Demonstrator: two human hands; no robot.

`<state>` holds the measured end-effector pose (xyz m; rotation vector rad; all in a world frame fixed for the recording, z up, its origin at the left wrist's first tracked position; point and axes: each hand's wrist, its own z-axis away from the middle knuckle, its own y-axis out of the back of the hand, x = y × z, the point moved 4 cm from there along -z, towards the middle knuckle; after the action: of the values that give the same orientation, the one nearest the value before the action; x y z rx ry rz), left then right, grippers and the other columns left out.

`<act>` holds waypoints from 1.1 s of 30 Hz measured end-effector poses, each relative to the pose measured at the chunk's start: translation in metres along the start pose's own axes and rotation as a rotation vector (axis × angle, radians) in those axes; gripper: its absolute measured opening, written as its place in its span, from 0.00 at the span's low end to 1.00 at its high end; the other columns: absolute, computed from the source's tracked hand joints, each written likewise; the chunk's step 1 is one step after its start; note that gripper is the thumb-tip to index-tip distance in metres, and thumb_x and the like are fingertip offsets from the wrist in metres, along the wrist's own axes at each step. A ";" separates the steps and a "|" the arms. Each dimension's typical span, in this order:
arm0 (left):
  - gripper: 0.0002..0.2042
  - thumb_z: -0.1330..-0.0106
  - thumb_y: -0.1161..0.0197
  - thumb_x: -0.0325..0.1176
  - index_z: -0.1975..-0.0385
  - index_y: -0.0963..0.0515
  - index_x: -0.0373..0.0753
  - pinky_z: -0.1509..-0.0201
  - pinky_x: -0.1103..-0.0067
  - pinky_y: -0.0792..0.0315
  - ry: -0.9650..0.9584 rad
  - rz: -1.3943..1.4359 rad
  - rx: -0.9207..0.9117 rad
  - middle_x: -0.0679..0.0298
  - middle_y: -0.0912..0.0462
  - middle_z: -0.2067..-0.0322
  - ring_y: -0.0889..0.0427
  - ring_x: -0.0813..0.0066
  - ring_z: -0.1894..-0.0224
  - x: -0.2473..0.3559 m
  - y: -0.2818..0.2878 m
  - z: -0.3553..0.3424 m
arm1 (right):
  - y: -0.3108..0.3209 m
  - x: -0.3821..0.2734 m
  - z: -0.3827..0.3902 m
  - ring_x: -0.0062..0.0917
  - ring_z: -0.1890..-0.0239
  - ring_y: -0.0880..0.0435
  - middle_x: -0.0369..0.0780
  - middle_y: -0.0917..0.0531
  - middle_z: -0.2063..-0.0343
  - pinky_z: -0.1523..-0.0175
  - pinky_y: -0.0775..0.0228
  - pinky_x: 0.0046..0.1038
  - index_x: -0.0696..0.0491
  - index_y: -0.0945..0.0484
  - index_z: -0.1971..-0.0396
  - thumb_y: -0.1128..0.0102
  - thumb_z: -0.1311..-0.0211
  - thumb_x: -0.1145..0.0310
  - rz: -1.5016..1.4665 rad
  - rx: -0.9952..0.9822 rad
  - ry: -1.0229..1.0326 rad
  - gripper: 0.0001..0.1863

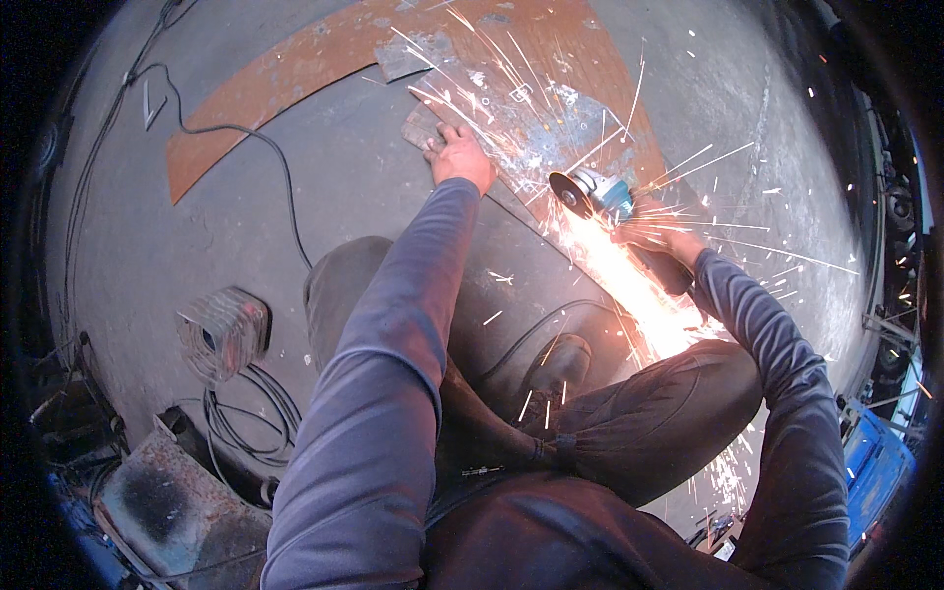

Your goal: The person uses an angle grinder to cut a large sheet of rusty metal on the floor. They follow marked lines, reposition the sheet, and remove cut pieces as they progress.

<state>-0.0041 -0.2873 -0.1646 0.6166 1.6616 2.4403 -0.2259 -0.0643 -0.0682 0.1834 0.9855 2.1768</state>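
Bright sparks stream toward my knee from an angle grinder (610,195) with a black disc, held in my right hand (654,226) over a long strip of patchy rust-and-grey sheet metal (619,69). My left hand (457,157), fingers slightly spread and bent, presses on a greyish piece (424,126) lying along the sheet's left edge, up and left of the disc. The glare hides where exactly the disc meets the metal and some of my right fingers.
Cables (285,167) cross the concrete floor (197,256). A metal-cased item (221,334) with coiled cable sits at left, above a stained metal object (172,492). A small angled offcut (150,106) lies upper left. Blue objects (880,462) stand at the right rim. My bent legs occupy the lower middle.
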 end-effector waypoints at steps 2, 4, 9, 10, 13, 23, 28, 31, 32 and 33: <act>0.41 0.36 0.28 0.47 0.27 0.39 0.37 0.22 0.54 0.42 0.005 0.005 -0.045 0.46 0.45 0.24 0.39 0.39 0.24 -0.003 0.002 -0.001 | 0.000 -0.006 0.000 0.51 0.46 0.15 0.60 0.16 0.50 0.40 0.23 0.41 0.66 0.26 0.44 0.23 0.60 0.55 0.006 0.003 -0.001 0.43; 0.41 0.36 0.28 0.48 0.27 0.40 0.37 0.23 0.54 0.40 0.002 -0.022 -0.053 0.46 0.45 0.24 0.39 0.39 0.24 -0.002 0.003 -0.002 | 0.000 -0.005 0.000 0.51 0.46 0.14 0.60 0.15 0.50 0.41 0.23 0.41 0.66 0.26 0.44 0.23 0.60 0.55 0.023 0.043 0.029 0.44; 0.43 0.37 0.27 0.50 0.27 0.41 0.37 0.23 0.54 0.39 0.001 -0.057 -0.063 0.46 0.45 0.24 0.39 0.40 0.24 -0.001 0.004 -0.001 | 0.000 -0.003 -0.004 0.51 0.45 0.15 0.60 0.16 0.50 0.40 0.24 0.41 0.67 0.26 0.44 0.24 0.59 0.55 -0.026 0.041 0.057 0.43; 0.44 0.38 0.27 0.50 0.27 0.41 0.37 0.23 0.54 0.39 0.001 -0.054 -0.067 0.46 0.45 0.24 0.39 0.40 0.24 0.000 0.005 0.000 | -0.001 -0.001 -0.005 0.51 0.45 0.15 0.60 0.16 0.50 0.40 0.24 0.41 0.67 0.26 0.44 0.24 0.59 0.55 -0.027 0.043 0.065 0.43; 0.45 0.39 0.25 0.51 0.27 0.41 0.37 0.23 0.54 0.40 0.002 -0.020 -0.048 0.46 0.45 0.24 0.38 0.40 0.24 0.000 0.006 0.001 | -0.002 0.001 -0.007 0.51 0.44 0.16 0.60 0.16 0.49 0.40 0.24 0.43 0.67 0.25 0.45 0.24 0.58 0.54 -0.148 0.037 0.161 0.42; 0.44 0.40 0.25 0.51 0.28 0.40 0.38 0.22 0.54 0.41 0.001 -0.025 -0.043 0.46 0.44 0.24 0.38 0.40 0.24 -0.007 0.004 0.000 | 0.001 -0.008 -0.007 0.51 0.46 0.15 0.59 0.16 0.49 0.42 0.23 0.43 0.65 0.27 0.41 0.23 0.55 0.53 -0.066 0.020 0.144 0.44; 0.44 0.40 0.25 0.51 0.28 0.40 0.37 0.22 0.54 0.41 -0.002 0.000 -0.032 0.46 0.44 0.24 0.38 0.40 0.24 0.000 0.007 0.001 | -0.002 0.001 -0.013 0.52 0.45 0.15 0.59 0.16 0.48 0.41 0.23 0.42 0.65 0.27 0.41 0.23 0.56 0.54 -0.031 0.058 0.088 0.44; 0.44 0.39 0.26 0.51 0.28 0.40 0.37 0.22 0.54 0.41 0.000 -0.007 -0.050 0.46 0.44 0.24 0.38 0.40 0.24 -0.002 0.009 0.002 | -0.002 -0.002 -0.013 0.52 0.44 0.16 0.59 0.16 0.48 0.40 0.24 0.42 0.66 0.27 0.42 0.22 0.57 0.55 0.031 0.017 0.051 0.44; 0.44 0.39 0.26 0.51 0.28 0.40 0.37 0.22 0.54 0.41 0.002 -0.007 -0.057 0.46 0.44 0.24 0.38 0.40 0.24 -0.003 0.009 0.001 | -0.005 0.000 -0.016 0.52 0.44 0.16 0.60 0.16 0.48 0.40 0.24 0.42 0.66 0.27 0.42 0.22 0.57 0.55 0.016 0.042 0.092 0.44; 0.43 0.38 0.26 0.50 0.28 0.40 0.37 0.22 0.54 0.41 0.004 -0.006 -0.057 0.46 0.44 0.24 0.38 0.40 0.24 -0.002 0.008 0.000 | -0.006 0.003 -0.018 0.52 0.43 0.16 0.60 0.16 0.48 0.40 0.24 0.42 0.66 0.26 0.42 0.22 0.57 0.55 0.001 0.069 0.132 0.43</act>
<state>-0.0010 -0.2907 -0.1581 0.5989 1.5872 2.4769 -0.2316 -0.0703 -0.0853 0.0735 1.1354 2.1799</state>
